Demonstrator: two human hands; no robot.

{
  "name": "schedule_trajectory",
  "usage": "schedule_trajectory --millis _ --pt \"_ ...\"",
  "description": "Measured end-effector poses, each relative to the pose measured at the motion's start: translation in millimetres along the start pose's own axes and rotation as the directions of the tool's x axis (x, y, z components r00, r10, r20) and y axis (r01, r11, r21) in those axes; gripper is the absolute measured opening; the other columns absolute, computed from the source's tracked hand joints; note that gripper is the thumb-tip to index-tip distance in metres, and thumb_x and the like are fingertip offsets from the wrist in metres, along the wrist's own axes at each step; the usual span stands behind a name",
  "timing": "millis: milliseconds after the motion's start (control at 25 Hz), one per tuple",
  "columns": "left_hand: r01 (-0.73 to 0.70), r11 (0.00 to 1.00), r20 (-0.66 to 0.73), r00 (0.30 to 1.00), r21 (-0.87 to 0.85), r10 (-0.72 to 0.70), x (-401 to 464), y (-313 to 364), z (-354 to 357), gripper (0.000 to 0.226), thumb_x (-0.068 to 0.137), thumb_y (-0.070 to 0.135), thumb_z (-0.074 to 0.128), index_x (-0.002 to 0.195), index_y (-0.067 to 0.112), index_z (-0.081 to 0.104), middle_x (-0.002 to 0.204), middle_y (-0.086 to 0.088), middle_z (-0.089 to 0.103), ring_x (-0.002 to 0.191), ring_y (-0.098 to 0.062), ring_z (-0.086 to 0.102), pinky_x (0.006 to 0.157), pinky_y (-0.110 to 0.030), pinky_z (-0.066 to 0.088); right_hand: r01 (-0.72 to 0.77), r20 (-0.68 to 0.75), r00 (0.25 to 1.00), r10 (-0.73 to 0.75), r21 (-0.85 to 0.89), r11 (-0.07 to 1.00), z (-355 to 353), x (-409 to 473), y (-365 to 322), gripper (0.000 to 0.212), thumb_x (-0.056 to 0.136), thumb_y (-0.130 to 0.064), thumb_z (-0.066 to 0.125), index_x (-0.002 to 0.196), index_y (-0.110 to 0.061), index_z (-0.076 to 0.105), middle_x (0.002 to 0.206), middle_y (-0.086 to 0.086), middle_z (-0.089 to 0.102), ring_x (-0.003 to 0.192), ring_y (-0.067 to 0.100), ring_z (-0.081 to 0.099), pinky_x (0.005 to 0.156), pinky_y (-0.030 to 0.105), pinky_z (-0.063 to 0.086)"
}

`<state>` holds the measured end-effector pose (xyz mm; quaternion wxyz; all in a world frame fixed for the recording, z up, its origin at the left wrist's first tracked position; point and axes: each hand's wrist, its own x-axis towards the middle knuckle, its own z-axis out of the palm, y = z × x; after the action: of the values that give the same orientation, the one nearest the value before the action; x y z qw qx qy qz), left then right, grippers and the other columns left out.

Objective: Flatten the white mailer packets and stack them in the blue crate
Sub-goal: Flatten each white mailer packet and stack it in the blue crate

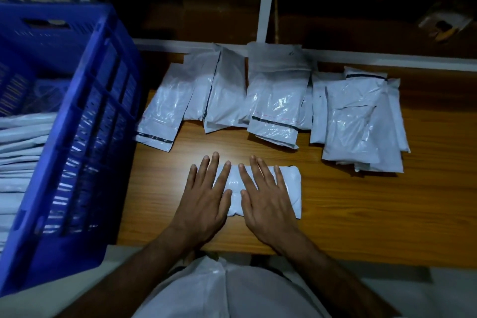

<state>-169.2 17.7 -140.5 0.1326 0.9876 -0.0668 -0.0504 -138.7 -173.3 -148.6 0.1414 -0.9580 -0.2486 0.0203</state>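
So, far left of the packet being pressed, a blue crate [77, 121] is parked at the edge of the wooden tabletop [361, 214], and a stack of white mailers [23, 162] can be seen lying flat inside it. The packet being pressed [289, 188] is laid on the tabletop near the front edge, just right of the crate. It's covered by both hands: the left hand [204, 201] is laid flat with fingers spread, partly on the packet's left end and partly on the wood, and the right hand [265, 201] is spread flat on the packet's middle, palm down. Nothing is gripped or pinched by either one. Behind that packet, a loose row of unflattened mailers [271, 100] is spread across the tabletop, overlapping each other. Further right, a small pile of mailers [361, 124] is heaped up.
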Motion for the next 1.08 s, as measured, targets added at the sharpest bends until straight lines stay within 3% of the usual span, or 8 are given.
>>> schedule_trajectory --millis 200,360,560,680,840,920,1000,1080 --pt "-0.221 0.975 0.039 0.975 0.017 0.220 1.3 24.0 1.5 0.064 0.107 0.041 0.032 0.164 0.020 0.011 0.171 -0.009 -0.003 0.158 -0.025 -0.007 0.127 -0.052 0.004 -0.175 -0.102 0.978 0.181 0.066 0.982 -12.9 -18.2 22.3 0.061 0.106 -0.035 0.037 0.163 -0.016 0.030 0.173 0.014 0.012 0.161 0.025 0.004 0.128 0.056 0.007" --pt "-0.196 0.981 0.066 0.978 0.001 0.195 3.6 26.6 7.2 0.065 0.107 0.043 0.033 0.164 0.023 0.010 0.172 -0.007 -0.004 0.158 -0.024 -0.006 0.127 -0.051 0.008 -0.178 -0.050 0.983 0.177 -0.007 0.984 -5.9 -27.7 37.1 0.062 0.110 -0.042 0.032 0.166 -0.021 0.018 0.174 0.011 0.004 0.161 0.025 -0.001 0.129 0.055 0.009" --pt "-0.221 0.973 0.181 0.956 -0.068 0.230 8.1 24.6 -8.8 0.075 0.106 0.059 0.031 0.163 0.026 -0.005 0.170 -0.001 -0.019 0.156 -0.018 -0.020 0.127 -0.045 -0.003 -0.176 -0.022 0.984 0.176 0.008 0.984 -7.9 -26.8 37.1 0.062 0.110 -0.044 0.030 0.167 -0.022 0.016 0.175 0.009 0.002 0.161 0.023 -0.003 0.128 0.055 0.010" --pt "-0.268 0.962 0.278 0.921 -0.058 0.273 5.6 4.4 -29.9 0.089 0.100 0.072 0.034 0.162 0.027 -0.011 0.168 0.002 -0.024 0.154 -0.013 -0.024 0.126 -0.036 -0.010 -0.107 -0.003 0.994 0.108 0.114 0.988 -14.1 -28.2 46.0 0.068 0.107 -0.053 0.037 0.166 -0.026 0.017 0.175 0.006 0.000 0.161 0.020 -0.005 0.129 0.053 0.005" --pt "-0.294 0.951 0.219 0.938 0.098 0.268 -5.2 -6.9 -29.7 0.067 0.109 0.058 0.021 0.164 0.026 0.000 0.170 -0.002 -0.014 0.156 -0.016 -0.016 0.127 -0.036 -0.007 0.083 0.049 0.995 -0.091 0.141 0.986 -23.7 -36.4 54.4 0.088 0.094 -0.073 0.052 0.165 -0.033 0.019 0.175 0.003 -0.002 0.161 0.020 -0.006 0.129 0.050 -0.003" --pt "-0.262 0.962 0.231 0.943 0.078 0.238 -2.9 -4.0 -32.1 0.061 0.110 0.056 0.016 0.163 0.030 0.003 0.170 0.001 -0.010 0.156 -0.010 -0.016 0.128 -0.033 -0.005 0.103 0.039 0.993 -0.108 0.121 0.987 -20.3 -35.8 52.9 0.086 0.095 -0.067 0.054 0.165 -0.031 0.021 0.175 0.004 0.002 0.161 0.021 -0.003 0.129 0.054 0.000" --pt "-0.239 0.969 0.233 0.947 0.057 0.220 -3.1 -3.9 -40.3 0.059 0.109 0.057 0.012 0.163 0.033 0.006 0.170 0.004 -0.003 0.156 -0.006 -0.010 0.128 -0.033 0.003 0.110 0.051 0.992 -0.116 0.103 0.989 -18.2 -33.8 48.8 0.082 0.093 -0.044 0.055 0.166 -0.030 0.019 0.175 0.006 0.006 0.161 0.023 0.001 0.127 0.061 0.011" --pt "-0.230 0.970 0.234 0.950 0.083 0.205 -7.0 -6.4 -49.2 0.060 0.108 0.059 0.010 0.162 0.034 0.006 0.170 0.005 0.002 0.156 -0.007 -0.004 0.128 -0.037 0.009 0.106 0.063 0.992 -0.113 0.106 0.989 -19.7 -29.2 43.8 0.095 0.083 -0.025 0.058 0.167 -0.031 0.013 0.174 0.004 0.006 0.161 0.021 0.003 0.125 0.062 0.017"
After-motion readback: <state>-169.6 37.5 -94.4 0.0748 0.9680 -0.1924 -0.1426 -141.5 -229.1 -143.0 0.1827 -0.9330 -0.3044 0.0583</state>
